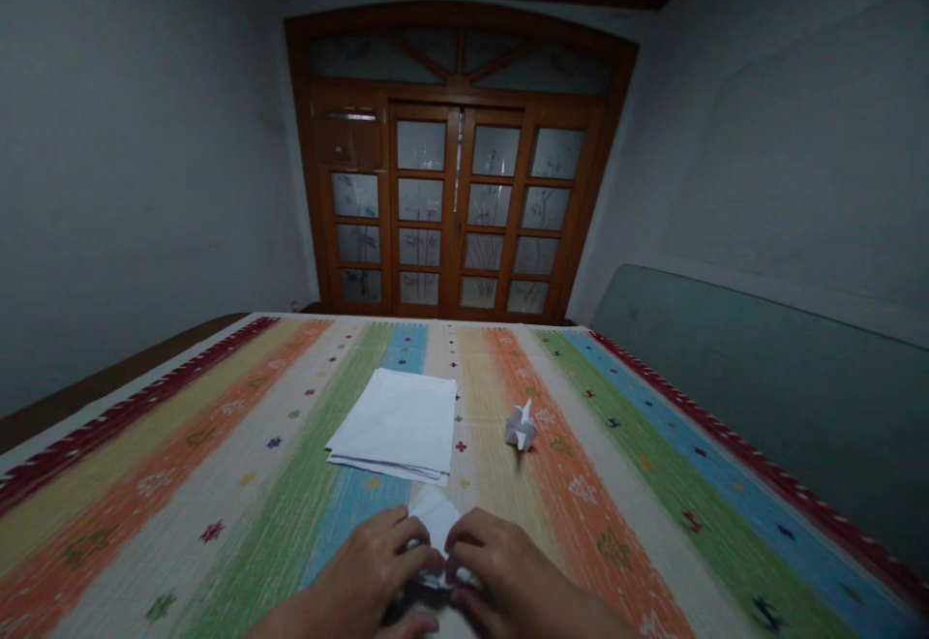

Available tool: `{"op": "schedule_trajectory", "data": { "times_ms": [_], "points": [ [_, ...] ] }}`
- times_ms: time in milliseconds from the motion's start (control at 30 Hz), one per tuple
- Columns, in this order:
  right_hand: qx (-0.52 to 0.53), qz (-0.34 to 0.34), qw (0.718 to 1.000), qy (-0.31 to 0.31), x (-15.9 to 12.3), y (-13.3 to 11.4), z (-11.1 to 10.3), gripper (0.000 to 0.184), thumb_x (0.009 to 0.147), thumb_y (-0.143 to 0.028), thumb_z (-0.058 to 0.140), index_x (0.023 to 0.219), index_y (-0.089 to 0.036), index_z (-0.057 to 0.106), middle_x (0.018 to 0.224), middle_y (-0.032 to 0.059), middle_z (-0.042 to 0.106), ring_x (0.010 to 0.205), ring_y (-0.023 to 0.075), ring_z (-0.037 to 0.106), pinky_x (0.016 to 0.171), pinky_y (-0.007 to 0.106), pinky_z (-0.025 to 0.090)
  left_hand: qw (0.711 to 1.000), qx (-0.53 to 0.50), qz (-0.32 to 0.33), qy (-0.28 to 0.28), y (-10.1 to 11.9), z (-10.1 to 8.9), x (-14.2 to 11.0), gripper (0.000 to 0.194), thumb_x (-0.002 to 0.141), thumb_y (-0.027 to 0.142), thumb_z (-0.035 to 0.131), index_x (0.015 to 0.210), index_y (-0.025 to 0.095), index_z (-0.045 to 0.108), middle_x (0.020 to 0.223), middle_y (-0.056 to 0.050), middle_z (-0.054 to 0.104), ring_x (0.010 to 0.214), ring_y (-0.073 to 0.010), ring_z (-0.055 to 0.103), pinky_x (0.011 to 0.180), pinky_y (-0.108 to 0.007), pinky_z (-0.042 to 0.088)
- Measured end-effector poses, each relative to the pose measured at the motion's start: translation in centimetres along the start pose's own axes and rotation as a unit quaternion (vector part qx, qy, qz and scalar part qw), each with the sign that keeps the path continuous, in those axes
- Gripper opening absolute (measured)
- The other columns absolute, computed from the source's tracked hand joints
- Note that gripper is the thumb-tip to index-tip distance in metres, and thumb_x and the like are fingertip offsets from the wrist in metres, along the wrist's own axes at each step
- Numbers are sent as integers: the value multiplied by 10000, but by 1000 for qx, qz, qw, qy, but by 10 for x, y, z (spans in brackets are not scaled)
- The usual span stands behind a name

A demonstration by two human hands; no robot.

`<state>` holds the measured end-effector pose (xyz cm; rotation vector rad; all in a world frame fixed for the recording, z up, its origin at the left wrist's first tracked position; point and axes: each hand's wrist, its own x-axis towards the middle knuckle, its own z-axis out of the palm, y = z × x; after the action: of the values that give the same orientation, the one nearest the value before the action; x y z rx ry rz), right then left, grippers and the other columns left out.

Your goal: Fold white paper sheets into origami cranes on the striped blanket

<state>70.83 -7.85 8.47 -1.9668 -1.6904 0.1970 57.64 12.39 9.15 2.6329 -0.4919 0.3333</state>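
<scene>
A loose stack of white paper [396,424] on a striped woven cloth [639,562], a small folded paper figure [521,428] to its right, glazed wooden double doors [457,203] beyond.

readable text: none | labels: none | brands: none | numbers: none | signs: none

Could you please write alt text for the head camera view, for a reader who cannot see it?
A person's left hand and right hand hold a folded white paper over a striped, multicoloured cloth. Farther along the cloth lie a stack of white paper and a small paper figure. A wooden door with glass panes stands ahead.
</scene>
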Motion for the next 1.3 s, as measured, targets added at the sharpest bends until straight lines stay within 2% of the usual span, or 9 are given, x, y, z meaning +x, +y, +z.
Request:
{"op": "schedule_trajectory", "data": {
  "times_ms": [100,200,367,500,600,733,900,1133,1300],
  "points": [
    [-42,-61,997,4,3,5,2,230,826,-41,626,992,-175,711,1046,100,737,944,223,660,835,297,514,999,-34,-14,-33,-1,-16,5,291,834,234,735,1116,258,666,1088,-58,695,1030,-282,609,963,-430,513],
    [-75,-72,994,23,6,16,7,249,798,10,596,938,-166,704,973,98,734,892,217,653,792,287,514,998,-58,-8,-32,-7,-24,5,307,855,132,647,1127,273,668,1160,-41,703,1230,-298,556,1095,-471,444],
    [-60,-26,996,67,5,36,10,268,838,27,529,904,-170,698,998,100,726,877,203,670,772,273,526,998,-56,-7,-9,-20,-19,-1,488,813,38,552,1212,303,645,1408,-33,627,1377,-304,493,1178,-542,369],
    [-1,7,997,74,4,35,3,312,774,54,527,915,-171,690,1110,110,721,1011,226,673,893,306,526,999,-33,-11,-6,-24,-15,-1,561,748,7,555,1209,313,644,1398,-30,644,1331,-289,552,1229,-622,235],
    [13,54,996,68,3,23,-4,246,856,-44,559,1036,-165,676,1048,110,718,966,236,669,890,347,527,1000,-29,-5,-9,-25,-18,0,513,784,27,569,1200,315,650,1374,-37,656,1309,-274,575,1248,-630,153],
    [50,92,994,42,3,9,-10,427,789,-287,803,1174,-189,647,1182,111,681,1056,270,642,942,379,508,998,-59,1,-30,-35,-19,-4,416,866,177,648,1261,304,626,1496,-77,556,1433,-332,437,1224,-629,227],
    [63,101,992,32,4,4,-10,443,742,-272,840,1142,-201,663,1219,103,662,1092,270,624,973,363,493,994,-99,-17,-37,-40,-19,-6,452,898,453,724,1315,327,606,1547,-85,496,1435,-364,414,1196,-587,300],
    [56,73,995,42,0,10,-8,257,853,-199,722,1107,-211,687,1219,98,667,1098,244,637,975,345,498,993,-106,-48,-37,-25,-26,1,475,794,319,826,1239,314,659,1399,-78,585,1304,-336,507,1125,-529,396],
    [-27,-56,998,26,-4,21,-5,130,904,-217,694,1033,-206,698,1160,110,702,1045,244,651,902,336,515,993,-100,-47,-35,-23,-27,2,476,767,311,842,1213,286,677,1329,-82,613,1236,-319,539,1085,-482,436]
  ]
}}
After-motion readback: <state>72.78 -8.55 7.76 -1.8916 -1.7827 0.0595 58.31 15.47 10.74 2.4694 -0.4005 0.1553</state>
